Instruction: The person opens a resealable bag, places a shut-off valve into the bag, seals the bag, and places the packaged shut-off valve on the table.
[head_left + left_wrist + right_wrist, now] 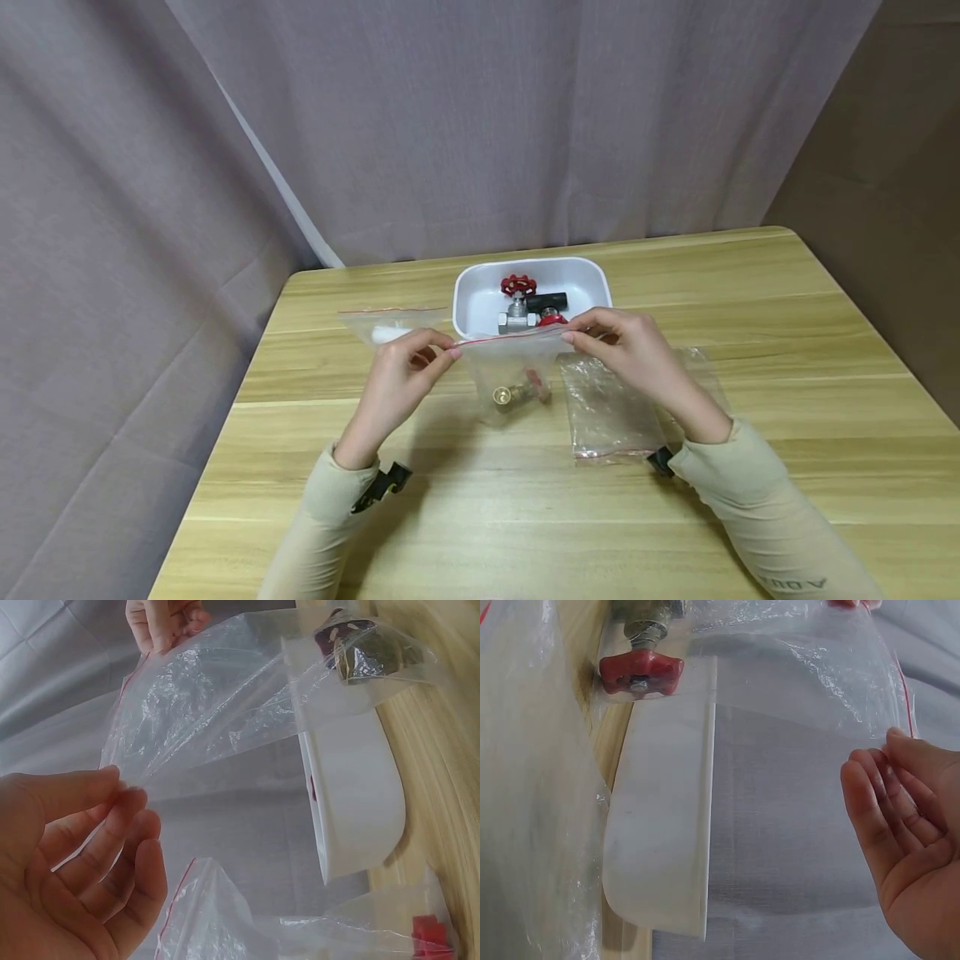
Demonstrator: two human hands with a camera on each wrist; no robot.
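A clear zip bag (487, 367) with a red seal line hangs between both hands, its top edge stretched level. Inside its bottom lies a brass valve (510, 395) with a red handwheel (641, 673). My left hand (401, 379) pinches the bag's left top corner between thumb and forefinger. At the right top corner, my right hand (637, 354) pinches the same edge in a like way. The bag hangs in front of a white tray (468, 287), which holds a steel valve (517, 310) with a red handwheel, another red-wheeled piece and a black cylindrical part (547, 302).
Left of the tray stands another zip bag (408, 318) with something white inside; a red piece (430, 937) shows in it in the left wrist view. An empty-looking clear bag (611, 417) lies flat under the right forearm. Grey curtain (480, 125) hangs behind the wooden table (510, 517).
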